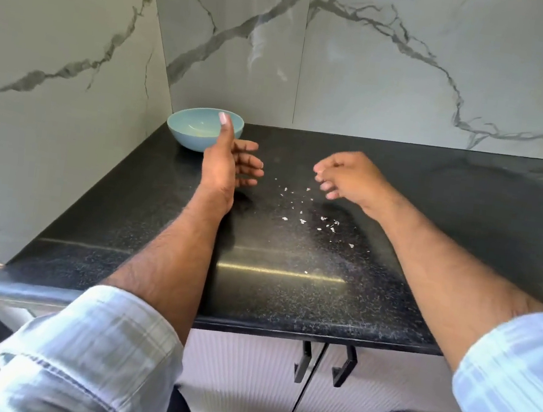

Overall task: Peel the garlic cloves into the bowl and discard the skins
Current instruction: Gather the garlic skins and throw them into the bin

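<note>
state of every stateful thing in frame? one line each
bowl: upright in the counter's back left corner, contents unclear
left hand: open, thumb up, fingers loosely spread, holds nothing
right hand: fingers curled, blurred; cannot tell if it holds anything
skin bits: scattered loose on the countertop between the hands
cabinet doors: closed

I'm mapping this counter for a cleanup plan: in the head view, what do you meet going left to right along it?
Bowl → left hand → skin bits → right hand. The left thumb overlaps the bowl's right edge, but the bowl's middle lies clearly further left.
</note>
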`<state>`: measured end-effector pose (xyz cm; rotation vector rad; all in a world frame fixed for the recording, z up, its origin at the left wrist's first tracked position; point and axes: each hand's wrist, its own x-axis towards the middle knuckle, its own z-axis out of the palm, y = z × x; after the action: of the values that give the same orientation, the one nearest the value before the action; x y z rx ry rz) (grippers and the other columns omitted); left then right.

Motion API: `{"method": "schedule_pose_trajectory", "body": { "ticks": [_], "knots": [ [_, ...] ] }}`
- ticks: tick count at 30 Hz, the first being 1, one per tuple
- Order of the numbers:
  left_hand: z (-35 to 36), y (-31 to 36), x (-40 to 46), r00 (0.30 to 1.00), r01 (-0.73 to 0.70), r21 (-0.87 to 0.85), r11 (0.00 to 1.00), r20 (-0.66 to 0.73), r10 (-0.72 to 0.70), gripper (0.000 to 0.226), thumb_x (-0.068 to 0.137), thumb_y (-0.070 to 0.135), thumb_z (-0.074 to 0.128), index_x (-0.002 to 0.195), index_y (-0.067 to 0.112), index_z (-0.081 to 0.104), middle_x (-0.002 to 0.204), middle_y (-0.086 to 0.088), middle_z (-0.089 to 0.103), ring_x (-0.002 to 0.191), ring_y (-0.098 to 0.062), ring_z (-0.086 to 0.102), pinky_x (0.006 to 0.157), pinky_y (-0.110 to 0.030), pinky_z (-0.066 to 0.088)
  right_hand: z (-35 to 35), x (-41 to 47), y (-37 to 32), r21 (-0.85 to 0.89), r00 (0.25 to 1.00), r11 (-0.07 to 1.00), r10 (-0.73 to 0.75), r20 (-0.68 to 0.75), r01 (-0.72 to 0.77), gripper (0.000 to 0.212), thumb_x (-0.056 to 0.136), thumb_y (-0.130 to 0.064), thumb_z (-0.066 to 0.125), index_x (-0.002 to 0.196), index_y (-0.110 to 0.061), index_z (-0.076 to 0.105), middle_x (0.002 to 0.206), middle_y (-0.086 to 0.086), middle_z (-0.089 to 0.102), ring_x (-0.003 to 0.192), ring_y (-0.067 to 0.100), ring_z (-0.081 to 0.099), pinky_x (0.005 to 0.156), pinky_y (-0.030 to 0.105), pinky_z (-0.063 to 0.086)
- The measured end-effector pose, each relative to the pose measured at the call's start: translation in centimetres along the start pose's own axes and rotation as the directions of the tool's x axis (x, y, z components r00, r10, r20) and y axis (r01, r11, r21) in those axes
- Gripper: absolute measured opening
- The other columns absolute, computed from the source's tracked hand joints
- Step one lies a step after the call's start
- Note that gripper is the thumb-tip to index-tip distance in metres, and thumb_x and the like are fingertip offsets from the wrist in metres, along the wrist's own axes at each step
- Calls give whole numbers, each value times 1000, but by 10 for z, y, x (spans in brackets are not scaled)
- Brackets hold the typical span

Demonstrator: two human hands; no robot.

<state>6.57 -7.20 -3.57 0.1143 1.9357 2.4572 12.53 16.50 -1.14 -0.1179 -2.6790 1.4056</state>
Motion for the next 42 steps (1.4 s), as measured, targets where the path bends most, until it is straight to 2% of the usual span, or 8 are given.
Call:
{"method": "schedule_pose_trajectory", "body": {
  "ticks": [2, 5, 11, 15, 20, 25, 33, 42],
  "knots": [
    [2, -1, 3, 1000, -21, 37, 999, 12, 21, 89, 103, 79, 32, 108, 0, 74, 76, -15, 72, 69, -30, 70, 57, -32, 51, 14, 12, -4, -500, 984, 849, -173, 46, 173, 24, 94, -11, 63, 112, -19, 77, 116, 1, 69, 106, 21, 65, 97, 34, 53],
    [3, -3, 8, 999, -40, 65, 997, 10, 39, 89, 103, 77, 33, 109, -2, 74, 76, -16, 70, 67, -29, 69, 54, -30, 49, 29, 11, -9, -680, 950, 667, -169, 261, 306, 39, 88, -3, 52, 113, -23, 74, 114, -4, 60, 112, 25, 60, 98, 36, 51],
    [3, -6, 16, 999, -41, 76, 996, -7, 41, 91, 103, 78, 33, 110, -2, 75, 77, -16, 71, 68, -30, 69, 55, -30, 50, 4, -4, -33, -546, 882, 790, 14, 472, 280, 30, 89, -1, 65, 90, -25, 82, 86, -9, 79, 79, 9, 74, 68, 24, 57],
    [2, -7, 16, 998, -58, 88, 994, 4, 58, 89, 102, 79, 35, 107, -1, 75, 76, -16, 70, 67, -30, 68, 55, -31, 50, 28, 20, -25, -549, 953, 783, -187, 240, 292, 17, 91, -20, 73, 105, -29, 78, 98, -14, 66, 97, 14, 67, 83, 27, 51],
    [1, -9, 20, 997, -75, 108, 991, -10, 77, 86, 101, 78, 37, 103, 1, 76, 72, -14, 70, 65, -30, 68, 53, -31, 50, 57, 9, -18, -486, 909, 778, -263, 324, 398, 10, 93, -35, 75, 101, -27, 77, 104, -5, 63, 95, 15, 62, 84, 36, 53],
    [8, -12, 17, 996, -93, 197, 976, 22, 91, 87, 95, 82, 42, 101, 2, 75, 73, -14, 72, 66, -26, 70, 59, -33, 52, 2, -47, -24, -408, 820, 818, -130, 557, 406, 5, 91, -29, 81, 96, -29, 82, 94, -20, 77, 84, -6, 69, 72, 11, 47],
    [46, -11, -33, 911, -98, 284, 954, 411, -28, 88, 106, 71, 35, 109, -9, 73, 95, -25, 77, 78, -33, 71, 61, -34, 55, -33, -63, 14, -512, 978, 851, -12, 210, 120, 14, 90, -17, 79, 95, -31, 81, 98, -10, 78, 89, 6, 71, 80, 25, 54],
    [13, -1, -23, 996, -47, 86, 995, 74, 41, 78, 104, 74, 38, 99, 5, 73, 81, -17, 72, 62, -23, 67, 54, -29, 47, -49, -103, 4, -322, 886, 939, 44, 461, 122, 22, 86, 5, 72, 86, -14, 83, 82, 6, 79, 70, 12, 69, 69, 29, 55]
  ]
}}
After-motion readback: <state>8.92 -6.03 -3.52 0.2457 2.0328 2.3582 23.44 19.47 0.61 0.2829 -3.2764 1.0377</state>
